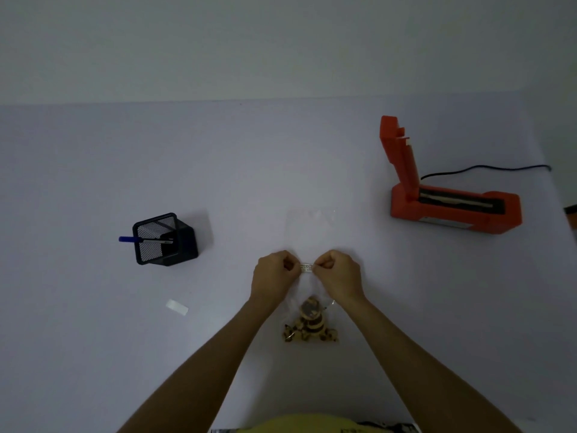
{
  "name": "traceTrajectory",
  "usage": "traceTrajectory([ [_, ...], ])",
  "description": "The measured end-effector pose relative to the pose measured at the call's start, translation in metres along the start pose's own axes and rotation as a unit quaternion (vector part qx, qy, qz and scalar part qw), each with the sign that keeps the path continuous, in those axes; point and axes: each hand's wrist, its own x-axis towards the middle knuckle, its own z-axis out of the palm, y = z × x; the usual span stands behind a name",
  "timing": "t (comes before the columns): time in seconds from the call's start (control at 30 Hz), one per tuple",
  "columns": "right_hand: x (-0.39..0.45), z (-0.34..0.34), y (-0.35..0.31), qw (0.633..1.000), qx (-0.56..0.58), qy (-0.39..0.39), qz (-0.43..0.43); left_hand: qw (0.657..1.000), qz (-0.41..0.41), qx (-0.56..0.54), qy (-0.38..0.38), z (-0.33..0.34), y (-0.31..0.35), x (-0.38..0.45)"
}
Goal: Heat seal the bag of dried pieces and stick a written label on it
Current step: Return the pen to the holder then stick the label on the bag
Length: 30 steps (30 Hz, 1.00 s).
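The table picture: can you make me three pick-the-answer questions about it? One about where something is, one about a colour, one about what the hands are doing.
1. Where is the pen holder?
A. at the left of the table
B. beside the sealer
C. under the bag

2. What colour is the sealer?
A. blue
B. orange-red
C. green

3. What are the hands doing?
A. resting flat
B. gripping a pen
C. pinching a small label

Answers:
1 A: it stands far left, away from the sealer.
2 B: its body and raised lid are orange-red.
3 C: the left hand and right hand each pinch an end of the label over the bag.
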Motion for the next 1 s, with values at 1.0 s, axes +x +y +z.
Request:
traceTrajectory([
  [1.0, 0.010, -0.010, -0.004, 0.990, -0.129, -0.041, 0.023, 0.999, 0.025, -0.006, -0.024, -0.001, -0.006, 0.004],
])
